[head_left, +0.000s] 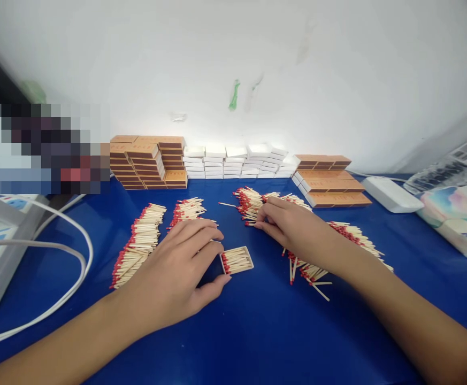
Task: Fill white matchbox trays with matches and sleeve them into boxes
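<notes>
My left hand point(189, 262) holds a small white matchbox tray point(237, 271) at its left end, between thumb and fingers. Red-tipped matches point(236, 260) lie side by side inside the tray. Farther right, my right hand point(287, 222) pinches at the edge of a heap of matches point(249, 200); its fingertips are closed on matches there, and how many they grip is hidden. One loose match point(227, 204) lies left of that heap. More matches point(309, 271) are strewn beneath my right wrist, some partly covered by it.
Match rows point(140, 240) lie left, partly behind my left hand. Stacked brown matchboxes point(145, 160), white trays point(235, 160) and more brown boxes point(329, 184) line the wall. A white device point(392, 194) and tissue pack point(458, 219) stand right; cables point(86, 240) and a power strip point(0, 240) left.
</notes>
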Action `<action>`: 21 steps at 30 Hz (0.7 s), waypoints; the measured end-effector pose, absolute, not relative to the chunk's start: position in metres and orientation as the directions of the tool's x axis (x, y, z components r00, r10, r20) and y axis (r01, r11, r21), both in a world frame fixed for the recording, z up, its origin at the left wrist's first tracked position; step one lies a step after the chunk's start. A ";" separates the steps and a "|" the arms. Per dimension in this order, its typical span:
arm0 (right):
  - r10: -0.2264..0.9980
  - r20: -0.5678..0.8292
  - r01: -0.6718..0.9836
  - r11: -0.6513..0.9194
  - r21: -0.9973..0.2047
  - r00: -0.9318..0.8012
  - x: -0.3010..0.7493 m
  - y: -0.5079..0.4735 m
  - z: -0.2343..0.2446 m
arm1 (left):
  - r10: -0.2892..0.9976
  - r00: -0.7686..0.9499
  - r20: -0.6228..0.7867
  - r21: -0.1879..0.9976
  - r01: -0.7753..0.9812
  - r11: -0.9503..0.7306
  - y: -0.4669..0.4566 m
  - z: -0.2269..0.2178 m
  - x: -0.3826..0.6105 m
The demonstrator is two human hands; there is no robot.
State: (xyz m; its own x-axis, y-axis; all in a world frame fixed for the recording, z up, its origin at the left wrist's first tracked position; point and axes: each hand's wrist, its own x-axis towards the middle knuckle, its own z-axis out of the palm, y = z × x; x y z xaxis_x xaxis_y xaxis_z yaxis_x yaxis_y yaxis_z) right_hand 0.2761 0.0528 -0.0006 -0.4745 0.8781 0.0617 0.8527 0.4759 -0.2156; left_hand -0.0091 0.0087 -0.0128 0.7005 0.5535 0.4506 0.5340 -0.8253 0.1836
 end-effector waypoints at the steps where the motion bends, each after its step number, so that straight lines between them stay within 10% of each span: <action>1: 0.876 0.066 0.849 0.479 -0.222 -0.477 0.276 0.052 0.000 | 0.553 0.699 0.453 0.184 0.533 -0.826 0.009 -0.013 -0.009; 21: 0.889 0.025 0.859 0.448 -0.248 -0.457 0.272 0.050 0.001 | 0.553 0.696 0.457 0.178 0.538 -0.824 0.011 -0.013 -0.008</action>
State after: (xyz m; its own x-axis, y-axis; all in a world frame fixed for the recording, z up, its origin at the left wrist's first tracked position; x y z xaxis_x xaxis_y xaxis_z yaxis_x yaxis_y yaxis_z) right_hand 0.2720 0.0498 0.0006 -0.4570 0.8891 0.0253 0.8586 0.4484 -0.2483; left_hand -0.0082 0.0105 -0.0134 0.6962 0.5534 0.4572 0.5380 -0.8239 0.1781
